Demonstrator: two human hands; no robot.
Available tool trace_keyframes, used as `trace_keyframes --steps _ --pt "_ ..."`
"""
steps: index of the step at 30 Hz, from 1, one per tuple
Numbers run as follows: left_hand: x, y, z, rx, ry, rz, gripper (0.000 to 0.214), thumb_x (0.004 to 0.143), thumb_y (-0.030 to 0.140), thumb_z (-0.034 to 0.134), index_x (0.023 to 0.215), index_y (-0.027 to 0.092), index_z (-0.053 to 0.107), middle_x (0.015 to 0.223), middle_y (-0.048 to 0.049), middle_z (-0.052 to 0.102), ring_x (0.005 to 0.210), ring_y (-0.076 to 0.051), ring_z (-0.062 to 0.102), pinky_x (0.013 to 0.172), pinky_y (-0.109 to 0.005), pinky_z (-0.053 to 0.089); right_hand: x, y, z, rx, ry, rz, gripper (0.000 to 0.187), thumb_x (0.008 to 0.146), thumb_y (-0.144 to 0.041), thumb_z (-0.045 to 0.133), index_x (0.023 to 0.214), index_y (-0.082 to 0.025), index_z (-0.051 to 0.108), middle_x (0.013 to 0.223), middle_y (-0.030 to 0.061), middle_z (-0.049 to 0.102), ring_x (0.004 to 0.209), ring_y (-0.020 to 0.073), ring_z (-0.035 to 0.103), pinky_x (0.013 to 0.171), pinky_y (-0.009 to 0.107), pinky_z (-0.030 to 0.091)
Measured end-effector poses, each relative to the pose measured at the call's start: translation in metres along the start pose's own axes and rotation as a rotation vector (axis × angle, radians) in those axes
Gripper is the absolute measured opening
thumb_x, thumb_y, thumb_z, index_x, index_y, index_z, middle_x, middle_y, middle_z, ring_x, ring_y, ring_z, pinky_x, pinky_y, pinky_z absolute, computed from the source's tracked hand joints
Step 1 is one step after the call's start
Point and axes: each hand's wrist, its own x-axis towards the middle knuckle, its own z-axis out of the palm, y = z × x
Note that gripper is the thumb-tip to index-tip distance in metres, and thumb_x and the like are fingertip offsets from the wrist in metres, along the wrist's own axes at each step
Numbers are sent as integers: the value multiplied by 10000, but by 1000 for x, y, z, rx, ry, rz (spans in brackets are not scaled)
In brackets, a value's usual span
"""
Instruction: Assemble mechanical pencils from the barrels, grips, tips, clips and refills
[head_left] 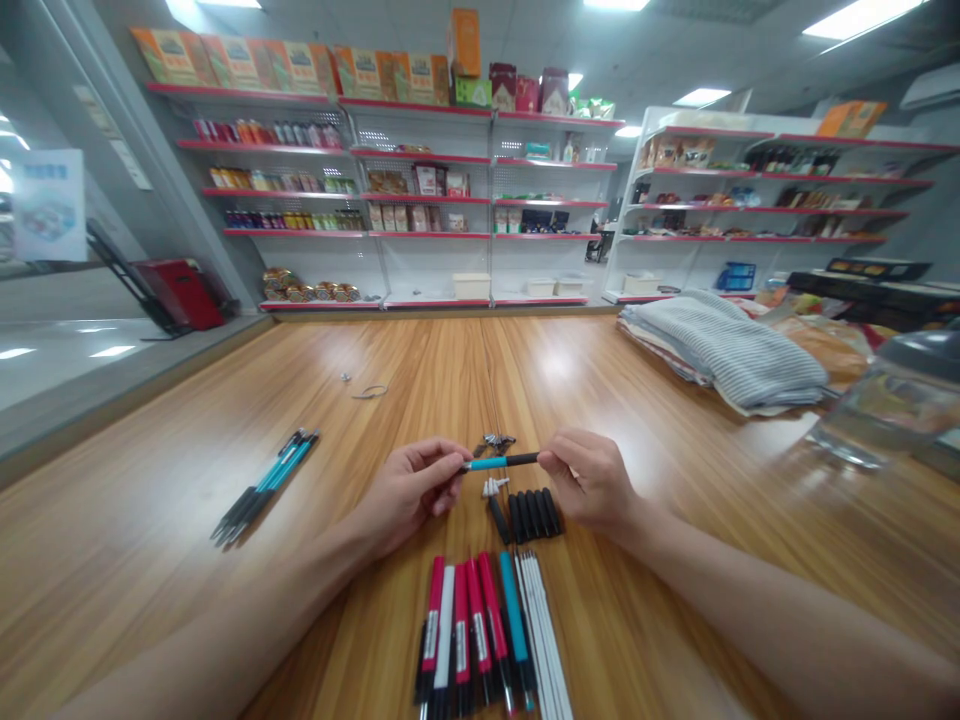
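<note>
A blue pen with a black grip [491, 463] lies level between my two hands over the wooden table. My left hand [409, 485] pinches its blue end, while the fingers of my right hand [589, 475] close on the black end. Just beneath it are several black rubber grips [534, 514] in a row, with small white parts [493, 487] beside them. Behind the pen sits a little heap of small dark and metallic parts [498, 440]. Nearer me are pink pen barrels [478, 615], a white barrel [444, 630], a blue barrel [514, 615] and several white refills [541, 630].
Several blue-and-black pens [266, 485] lie together at the left. A thin ring [370, 392] rests farther back. Folded striped cloth [731, 350] and a clear container [889, 400] occupy the right side. Stocked shelves [420, 235] stand beyond the table [360, 345].
</note>
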Motion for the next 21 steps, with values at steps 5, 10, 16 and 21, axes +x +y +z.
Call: trace_keyframes --steps 5,10,16,21 --pt "-3 -5 3 129 90 145 233 816 300 681 963 146 587 711 -14 600 451 -37 427 429 -162 278 -1 -5 3 194 17 229 385 939 -277 439 573 -162 469 519 -18 393 480 92 359 481 257 236" --pt "-3 -3 6 -74 50 10 296 888 430 548 979 150 580 622 -2 582 366 -51 406 402 -190 270 -1 -5 2 126 74 228 377 918 -266 465 555 -166 457 514 -21 386 474 92 344 479 258 228" --pt "0 3 3 -250 -44 -178 204 889 315 557 929 120 600 621 7 559 358 -18 363 430 -189 269 -1 -2 -3 -35 71 -10 285 890 -194 483 606 -175 479 560 3 437 544 120 396 532 285 255" --pt "-2 -1 4 -198 -30 -99 187 889 288 572 917 107 608 630 -18 588 394 -29 400 452 -191 281 1 -6 -4 -15 68 20 321 894 -183 472 580 -178 408 547 -8 403 525 109 376 520 277 241"
